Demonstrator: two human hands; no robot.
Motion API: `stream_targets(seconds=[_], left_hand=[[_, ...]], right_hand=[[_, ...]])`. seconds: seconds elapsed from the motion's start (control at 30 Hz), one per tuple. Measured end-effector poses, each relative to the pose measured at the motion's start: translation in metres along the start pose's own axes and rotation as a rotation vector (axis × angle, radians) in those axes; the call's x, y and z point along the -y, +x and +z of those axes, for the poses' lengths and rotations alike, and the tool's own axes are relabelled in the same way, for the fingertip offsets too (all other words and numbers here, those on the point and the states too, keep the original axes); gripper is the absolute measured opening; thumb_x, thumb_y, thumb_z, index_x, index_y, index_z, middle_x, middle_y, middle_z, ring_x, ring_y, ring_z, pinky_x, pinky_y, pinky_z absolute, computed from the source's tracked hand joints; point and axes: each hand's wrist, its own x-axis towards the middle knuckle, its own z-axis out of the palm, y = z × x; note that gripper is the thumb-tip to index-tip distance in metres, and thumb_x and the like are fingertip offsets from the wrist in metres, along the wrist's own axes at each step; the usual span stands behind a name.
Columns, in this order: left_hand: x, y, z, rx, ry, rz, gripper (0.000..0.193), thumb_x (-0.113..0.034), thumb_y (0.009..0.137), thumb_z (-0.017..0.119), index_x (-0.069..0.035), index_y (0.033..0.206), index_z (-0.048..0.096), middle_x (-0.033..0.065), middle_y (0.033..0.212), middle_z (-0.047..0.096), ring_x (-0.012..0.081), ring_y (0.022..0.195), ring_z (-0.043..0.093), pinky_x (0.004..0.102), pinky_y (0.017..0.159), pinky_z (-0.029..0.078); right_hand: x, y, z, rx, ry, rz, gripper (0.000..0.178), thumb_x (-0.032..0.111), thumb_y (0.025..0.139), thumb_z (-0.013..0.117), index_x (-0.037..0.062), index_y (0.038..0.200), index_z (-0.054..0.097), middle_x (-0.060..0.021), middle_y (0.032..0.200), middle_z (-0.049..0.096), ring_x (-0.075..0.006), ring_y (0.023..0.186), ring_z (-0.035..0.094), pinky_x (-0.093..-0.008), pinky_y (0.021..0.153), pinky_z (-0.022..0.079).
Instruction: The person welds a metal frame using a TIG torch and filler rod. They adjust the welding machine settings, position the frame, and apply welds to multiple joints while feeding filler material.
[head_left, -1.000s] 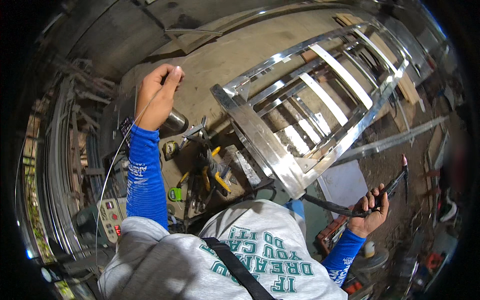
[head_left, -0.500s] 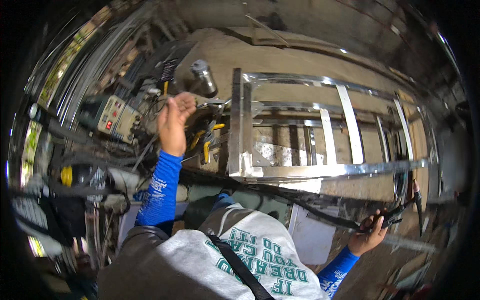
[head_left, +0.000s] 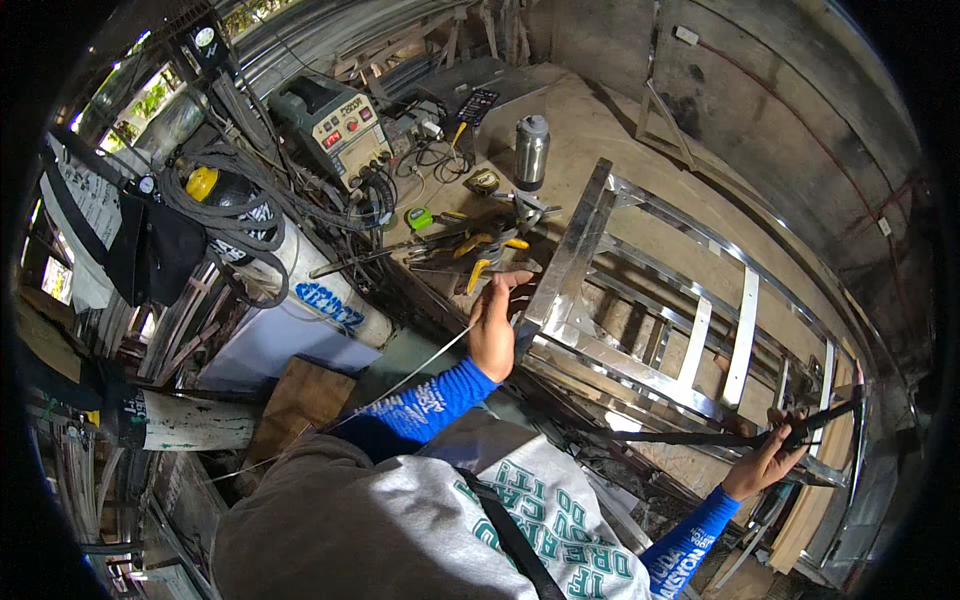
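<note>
- Gripped in the right hand (head_left: 765, 462): a black torch (head_left: 826, 414), near the right-hand end of a shiny metal frame (head_left: 570, 250), with cable trailing left.
- Pinched in the left hand (head_left: 492, 325), fingers partly curled: a thin rod (head_left: 432, 358), slanting down-left.
- Under the frame: a workbench (head_left: 590, 120).
- Beyond the left hand: yellow-handled tools (head_left: 472, 243), green tape measure (head_left: 418, 217), steel bottle (head_left: 531, 152).
- Farther left: a welding machine (head_left: 345, 130).

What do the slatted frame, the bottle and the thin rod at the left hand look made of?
Slatted frame: polished metal, perhaps stainless steel, going by its mirror-like glints.
Bottle: apparently a metal body, silvery with bright highlights; the duller grey lid may be plastic.
Thin rod: probably metal, being slender, pale and nearly straight; too fine to judge its finish.
</note>
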Motion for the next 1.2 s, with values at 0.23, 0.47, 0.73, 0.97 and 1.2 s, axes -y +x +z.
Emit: stream_targets(seconds=[0.23, 0.47, 0.73, 0.97, 1.2], left_hand=[[0.001, 0.003, 0.016, -0.039, 0.111, 0.212, 0.059, -0.048, 0.117, 0.036, 0.0, 0.122, 0.071, 0.0119, 0.126, 0.071, 0.0225, 0.123, 0.062, 0.0357, 0.109, 0.045], [-0.003, 0.012, 0.01, -0.05, -0.009, 0.239, 0.055, -0.045, 0.116, 0.04, 0.0, 0.116, 0.072, 0.0121, 0.126, 0.071, 0.0226, 0.118, 0.065, 0.0372, 0.105, 0.049], [-0.001, 0.025, 0.012, -0.08, -0.14, 0.255, 0.061, -0.046, 0.116, 0.037, 0.006, 0.127, 0.067, 0.0198, 0.132, 0.07, 0.0298, 0.123, 0.065, 0.046, 0.113, 0.048], [-0.009, 0.092, 0.035, -0.007, -0.103, 0.318, 0.057, -0.043, 0.116, 0.037, 0.005, 0.122, 0.067, 0.0207, 0.129, 0.07, 0.033, 0.118, 0.068, 0.0454, 0.106, 0.056], [-0.01, 0.113, 0.033, 0.045, -0.186, 0.226, 0.053, -0.04, 0.117, 0.041, 0.004, 0.116, 0.071, 0.0161, 0.117, 0.074, 0.0252, 0.11, 0.068, 0.0391, 0.105, 0.051]], right_hand=[[-0.024, 0.004, 0.002, -0.059, 0.088, 0.139, 0.021, 0.022, 0.112, 0.062, 0.0041, 0.123, 0.063, -0.0022, 0.093, 0.067, -0.0074, 0.081, 0.057, -0.024, 0.067, 0.041], [-0.022, -0.007, 0.015, -0.085, 0.159, 0.23, 0.02, 0.02, 0.111, 0.063, 0.004, 0.124, 0.061, -0.0001, 0.093, 0.066, -0.008, 0.079, 0.056, -0.0247, 0.069, 0.044], [-0.006, 0.001, 0.037, -0.109, 0.218, 0.253, 0.014, 0.019, 0.11, 0.064, 0.0057, 0.115, 0.062, -0.0027, 0.089, 0.066, -0.0097, 0.077, 0.06, -0.0262, 0.068, 0.048], [0.004, 0.011, 0.074, -0.091, 0.183, 0.278, 0.016, 0.022, 0.11, 0.066, 0.0077, 0.105, 0.061, 0.0014, 0.082, 0.06, -0.0067, 0.067, 0.052, -0.0238, 0.061, 0.042], [-0.007, 0.016, 0.085, -0.042, 0.057, 0.255, 0.018, 0.022, 0.109, 0.068, 0.0049, 0.105, 0.063, 0.0041, 0.078, 0.058, -0.0032, 0.064, 0.048, -0.022, 0.055, 0.036]])
